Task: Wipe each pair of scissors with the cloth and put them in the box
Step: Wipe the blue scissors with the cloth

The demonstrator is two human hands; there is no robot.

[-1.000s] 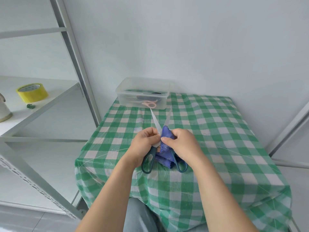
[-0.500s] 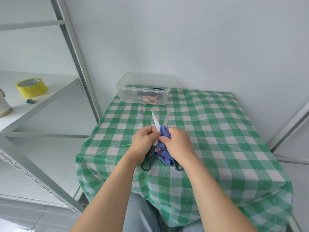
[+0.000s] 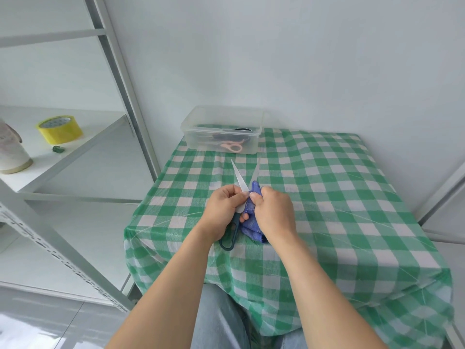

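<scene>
The left hand [image 3: 224, 210] is clenched round the teal-handled scissors [image 3: 242, 183], with its fingers curled over the base of the left blade near the pivot. One dark handle loop hangs out below its palm, toward the person. The two blades are spread in a narrow V that points away from both hands.

The right hand [image 3: 273, 212] sits just beside the left, knuckles nearly touching it. It grasps the blue cloth [image 3: 251, 226] and pinches a fold of it round the right blade. A tip of cloth shows above its thumb, and the rest bunches under its palm and between the two wrists. The second handle loop is hidden by the cloth and this hand.

Ahead of the hands, beyond the blade tips, stands the clear plastic box [image 3: 198, 139] with no lid on it. Inside it lie pink-handled scissors [image 3: 232, 147] and some darker items too dim to name.

Under both hands lies a green-and-white checked tablecloth [image 3: 327, 197]. Well off to the left of the left hand, a roll of yellow tape [image 3: 60, 129] rests on a white shelf [image 3: 75, 152].
</scene>
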